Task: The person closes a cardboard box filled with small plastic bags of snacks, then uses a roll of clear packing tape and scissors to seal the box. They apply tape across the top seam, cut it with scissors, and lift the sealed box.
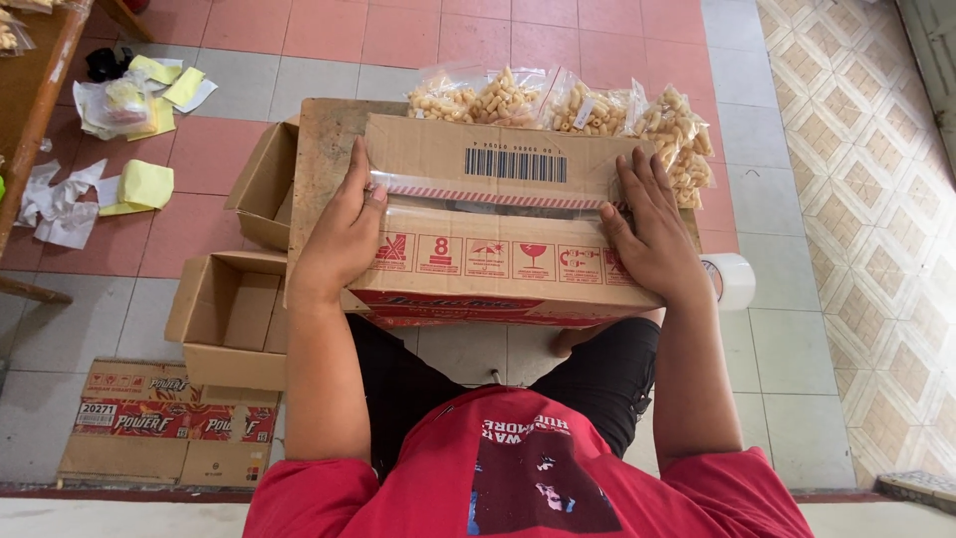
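On the lap, both hands [344, 234] [652, 234] press a taped cardboard box [498, 224]; snack bags [588, 110] beyond.

Red printed T-shirt [528, 478], black trousers [607, 379]

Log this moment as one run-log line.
left hand: flat on carton | right hand: flat on carton | tape roll: right of carton | snack bags: behind carton

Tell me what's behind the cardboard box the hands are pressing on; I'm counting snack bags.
Behind the closed cardboard box, clear bags of pale puffed snacks show above its far edge, roughly four. Their lower parts and anything further down are hidden by the box. Left hand and right hand rest flat on top.
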